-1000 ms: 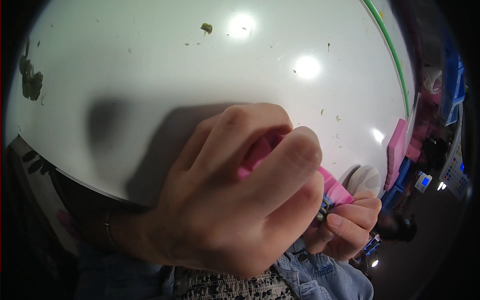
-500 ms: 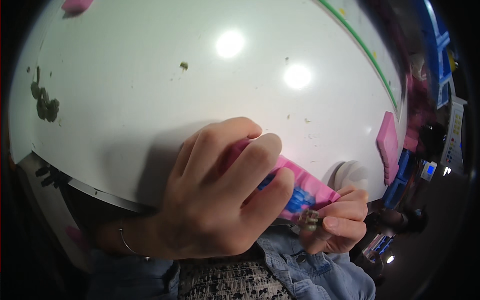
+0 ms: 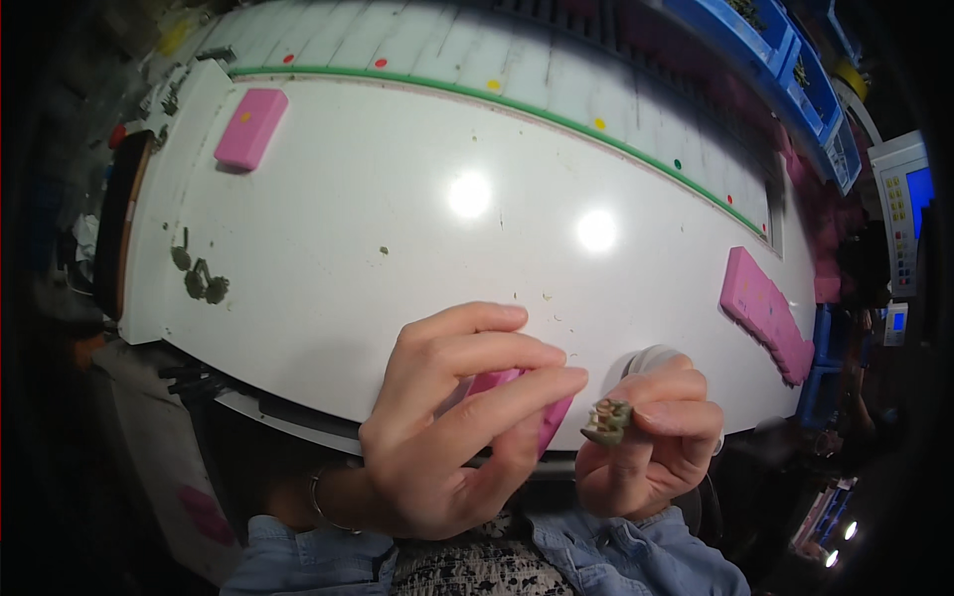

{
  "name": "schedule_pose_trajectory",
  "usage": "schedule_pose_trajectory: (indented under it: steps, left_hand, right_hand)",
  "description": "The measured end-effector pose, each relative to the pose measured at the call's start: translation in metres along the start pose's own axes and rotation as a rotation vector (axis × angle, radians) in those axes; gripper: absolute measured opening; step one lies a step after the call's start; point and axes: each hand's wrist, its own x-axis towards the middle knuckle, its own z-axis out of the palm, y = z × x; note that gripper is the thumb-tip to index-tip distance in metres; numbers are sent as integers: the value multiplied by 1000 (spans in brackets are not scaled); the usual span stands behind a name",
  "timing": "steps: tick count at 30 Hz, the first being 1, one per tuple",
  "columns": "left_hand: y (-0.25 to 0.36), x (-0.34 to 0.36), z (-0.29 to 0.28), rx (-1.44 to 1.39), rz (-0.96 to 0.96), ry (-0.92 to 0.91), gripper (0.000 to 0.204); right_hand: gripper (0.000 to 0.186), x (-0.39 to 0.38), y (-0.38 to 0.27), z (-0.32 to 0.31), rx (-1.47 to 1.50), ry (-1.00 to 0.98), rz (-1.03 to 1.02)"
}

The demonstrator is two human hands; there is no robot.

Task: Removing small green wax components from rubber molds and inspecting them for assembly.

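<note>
My left hand (image 3: 467,422) is curled around a pink rubbery block (image 3: 556,415), which is mostly hidden behind the fingers. A little to the right, my right hand (image 3: 661,442) pinches a small olive-green piece (image 3: 606,422) between thumb and fingers. That piece has an uneven, branching shape with paler spots and sticks out toward the left hand, apart from the pink block. Behind the right hand, a rounded whitish object (image 3: 651,356) stands partly covered on the white table (image 3: 417,169).
Dark green pieces (image 3: 207,286) lie at the left. One pink block (image 3: 250,129) rests far left, another with a wavy edge (image 3: 765,313) at the right. A green strip (image 3: 427,83) runs along the back. Blue bins (image 3: 785,79) and a control panel (image 3: 899,204) stand right.
The view has shifted to show more of the far table. My right hand has come away from the pink block with the olive-green piece. The blue area on the block is now out of sight.
</note>
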Motion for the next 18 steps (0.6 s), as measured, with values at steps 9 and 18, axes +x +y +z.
schedule_pose_trajectory:
  steps: [9, 18]
  left_hand:
    - [22, -3, 7, -465, -246, 64, 20]
    - [26, -4, 14, -566, -269, 57, 18]
  right_hand:
    - [32, 12, -16, -5, -4, -152, -122]
    - [34, 13, -29, -17, -366, -215, -261]
